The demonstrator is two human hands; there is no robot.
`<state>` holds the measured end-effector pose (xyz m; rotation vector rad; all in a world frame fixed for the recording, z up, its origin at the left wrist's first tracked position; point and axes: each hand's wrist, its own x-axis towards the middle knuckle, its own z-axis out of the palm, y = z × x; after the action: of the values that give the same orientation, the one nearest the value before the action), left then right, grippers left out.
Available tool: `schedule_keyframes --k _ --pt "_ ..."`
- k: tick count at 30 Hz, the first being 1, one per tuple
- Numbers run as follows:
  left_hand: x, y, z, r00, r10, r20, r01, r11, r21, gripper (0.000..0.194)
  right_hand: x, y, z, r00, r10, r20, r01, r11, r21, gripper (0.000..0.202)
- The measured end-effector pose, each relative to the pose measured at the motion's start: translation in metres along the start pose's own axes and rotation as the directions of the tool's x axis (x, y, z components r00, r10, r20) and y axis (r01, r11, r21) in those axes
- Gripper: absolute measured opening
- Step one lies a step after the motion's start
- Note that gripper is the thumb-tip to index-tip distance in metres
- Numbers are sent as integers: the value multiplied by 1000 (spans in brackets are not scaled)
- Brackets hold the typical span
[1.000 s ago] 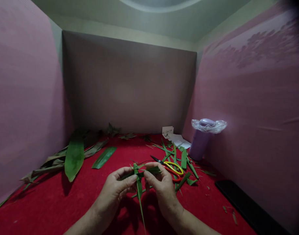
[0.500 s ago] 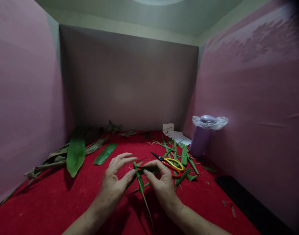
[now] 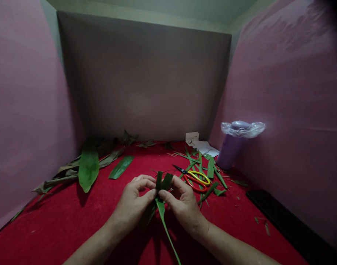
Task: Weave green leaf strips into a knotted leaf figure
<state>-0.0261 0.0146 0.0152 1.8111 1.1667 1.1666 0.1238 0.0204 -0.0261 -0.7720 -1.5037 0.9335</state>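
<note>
Both hands pinch one bundle of folded green leaf strips above the red cloth. My left hand closes thumb and fingers on its left side. From the right, my right hand presses its thumb against the bundle, fingers behind. Two short, broad leaf ends stick up between the hands, and a long thin tail hangs down toward me. How the strips cross under the thumbs is hidden. Just beyond my right hand lie scissors with one yellow and one red handle, their dark blades pointing left.
Cut leaf strips lie scattered around the scissors. A purple tumbler topped with clear plastic stands at right, near white papers. A black slab lies along the right wall. Broad leaves and dried ones are at left.
My hands have drawn closer together on the leaf bundle. My left fingers, spread before, have curled in. The leaf end that pointed right now stands upright. The view has tilted down slightly.
</note>
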Motion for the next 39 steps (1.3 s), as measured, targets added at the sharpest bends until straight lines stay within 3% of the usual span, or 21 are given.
schedule_keyframes --k 4,9,19,27,39 --pt "0 4 -2 965 -240 104 260 927 -269 9 0 3 -1 997 65 28 -66 997 36 11" --pt "0 7 -9 901 -394 183 431 862 -267 18 0 7 -4 993 105 57 -110 991 82 3" --pt "1 9 -13 896 -368 248 429 863 -268 19 6 -6 -3 967 186 176 -228 938 263 17" --pt "0 14 -10 919 -345 191 383 898 -219 21 9 -11 -7 932 255 258 -330 891 310 24" --pt "0 1 -9 928 -346 136 370 834 -409 18 10 -9 -7 949 207 238 -282 896 344 24"
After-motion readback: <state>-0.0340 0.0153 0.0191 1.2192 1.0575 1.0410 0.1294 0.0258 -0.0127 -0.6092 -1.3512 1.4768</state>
